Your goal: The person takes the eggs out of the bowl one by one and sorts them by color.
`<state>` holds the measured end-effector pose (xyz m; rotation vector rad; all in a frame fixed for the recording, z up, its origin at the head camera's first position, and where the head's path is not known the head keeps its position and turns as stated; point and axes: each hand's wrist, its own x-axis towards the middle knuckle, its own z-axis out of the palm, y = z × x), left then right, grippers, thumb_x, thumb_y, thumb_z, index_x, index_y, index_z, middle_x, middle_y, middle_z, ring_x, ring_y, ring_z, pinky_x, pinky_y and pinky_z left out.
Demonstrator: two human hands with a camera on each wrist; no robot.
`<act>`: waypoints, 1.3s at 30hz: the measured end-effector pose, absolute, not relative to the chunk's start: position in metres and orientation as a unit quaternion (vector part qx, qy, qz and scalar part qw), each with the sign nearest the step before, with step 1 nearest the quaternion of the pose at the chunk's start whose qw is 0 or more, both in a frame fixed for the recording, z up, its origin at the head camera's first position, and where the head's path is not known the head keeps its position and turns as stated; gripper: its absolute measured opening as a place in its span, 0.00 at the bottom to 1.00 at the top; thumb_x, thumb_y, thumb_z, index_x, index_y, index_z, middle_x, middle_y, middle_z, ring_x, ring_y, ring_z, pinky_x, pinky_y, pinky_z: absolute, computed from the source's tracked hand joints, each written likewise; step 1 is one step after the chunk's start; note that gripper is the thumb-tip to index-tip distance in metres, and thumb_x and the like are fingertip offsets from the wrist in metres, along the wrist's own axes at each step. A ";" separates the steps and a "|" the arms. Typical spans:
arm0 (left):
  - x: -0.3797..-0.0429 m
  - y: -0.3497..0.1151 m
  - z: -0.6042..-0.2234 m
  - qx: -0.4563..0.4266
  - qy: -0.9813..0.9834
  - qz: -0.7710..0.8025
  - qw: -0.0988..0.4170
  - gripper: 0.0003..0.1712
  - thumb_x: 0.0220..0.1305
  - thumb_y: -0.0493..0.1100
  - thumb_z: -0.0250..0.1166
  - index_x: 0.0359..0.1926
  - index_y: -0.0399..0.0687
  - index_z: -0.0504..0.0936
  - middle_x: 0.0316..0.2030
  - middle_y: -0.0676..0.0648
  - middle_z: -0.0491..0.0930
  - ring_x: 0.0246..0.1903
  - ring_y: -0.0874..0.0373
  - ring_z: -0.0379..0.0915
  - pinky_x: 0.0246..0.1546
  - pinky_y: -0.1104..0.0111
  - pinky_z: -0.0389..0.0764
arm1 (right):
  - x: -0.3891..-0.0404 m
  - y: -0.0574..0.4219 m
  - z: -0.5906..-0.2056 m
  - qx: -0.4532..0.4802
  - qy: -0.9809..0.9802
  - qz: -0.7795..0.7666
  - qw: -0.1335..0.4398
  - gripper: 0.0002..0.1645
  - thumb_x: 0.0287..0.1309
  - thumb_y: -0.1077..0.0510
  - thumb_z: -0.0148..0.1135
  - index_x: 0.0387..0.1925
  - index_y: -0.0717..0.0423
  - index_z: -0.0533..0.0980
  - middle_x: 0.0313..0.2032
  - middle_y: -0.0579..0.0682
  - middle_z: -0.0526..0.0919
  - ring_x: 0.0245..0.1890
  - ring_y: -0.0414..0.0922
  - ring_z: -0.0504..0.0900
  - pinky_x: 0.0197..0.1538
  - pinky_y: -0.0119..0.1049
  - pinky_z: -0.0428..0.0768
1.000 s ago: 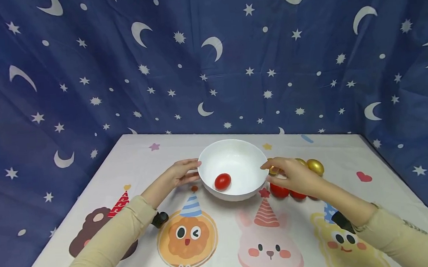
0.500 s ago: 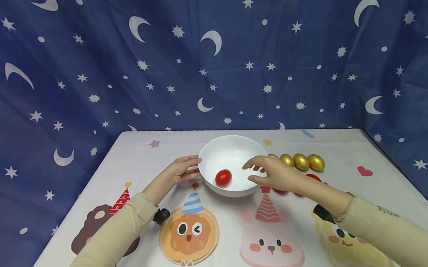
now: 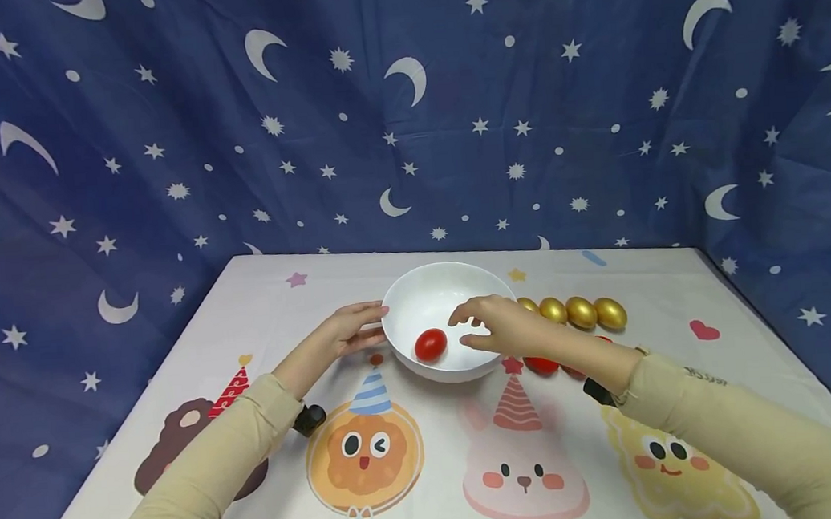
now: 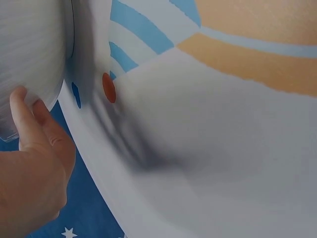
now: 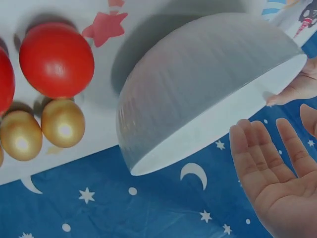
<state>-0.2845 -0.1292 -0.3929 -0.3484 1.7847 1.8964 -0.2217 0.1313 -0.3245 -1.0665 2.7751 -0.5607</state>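
Observation:
A white bowl point(image 3: 418, 295) stands mid-table with one glossy red egg point(image 3: 430, 345) inside, toward its near left. My left hand point(image 3: 351, 328) rests its fingertips on the bowl's left side, right at the rim. The left wrist view shows two nearly straight fingers point(image 4: 25, 119) against the bowl's outer wall point(image 4: 34, 49). Over the bowl's right half hovers my right hand point(image 3: 503, 330), reaching in toward the red egg with fingers loosely bent and nothing between them. In the right wrist view its palm point(image 5: 282, 193) shows beside the rim, fingers spread apart.
To the bowl's right lies a row of several gold eggs point(image 3: 582, 312). In front of them are red eggs point(image 3: 541, 366), partly hidden by my right forearm. The white tablecloth point(image 3: 304, 323) carries cartoon prints, and a blue star-and-moon curtain point(image 3: 332, 96) hangs behind.
My right hand has moved left from the bowl's right rim to over its inside. My left hand keeps its place at the left rim. The red egg stays put.

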 end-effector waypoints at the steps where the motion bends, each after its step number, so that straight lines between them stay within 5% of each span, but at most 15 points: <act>1: -0.285 -0.130 -0.392 -0.127 0.657 0.699 0.253 0.32 0.67 0.42 0.58 0.70 0.46 0.60 0.66 0.37 0.62 0.39 0.57 0.76 0.40 0.75 0.87 | -0.224 0.130 -0.324 -0.355 0.915 -0.181 0.058 0.18 0.56 0.61 0.65 0.48 0.62 0.78 0.46 0.56 0.83 0.45 0.51 0.81 0.48 0.39 0.86; 18: -0.288 -0.128 -0.387 -0.126 0.661 0.689 0.267 0.33 0.68 0.43 0.57 0.71 0.48 0.58 0.67 0.38 0.59 0.50 0.52 0.72 0.39 0.75 0.87 | -0.253 0.115 -0.318 -0.393 0.908 -0.104 0.107 0.17 0.53 0.65 0.66 0.46 0.61 0.79 0.43 0.56 0.84 0.41 0.51 0.82 0.47 0.37 0.85; 39: -0.287 -0.127 -0.385 -0.136 0.658 0.689 0.273 0.30 0.68 0.40 0.56 0.69 0.47 0.61 0.57 0.42 0.67 0.33 0.60 0.76 0.35 0.75 0.87 | -0.300 0.062 -0.332 -0.416 0.867 -0.002 0.272 0.27 0.56 0.65 0.62 0.58 0.54 0.73 0.57 0.57 0.76 0.58 0.51 0.73 0.64 0.42 0.77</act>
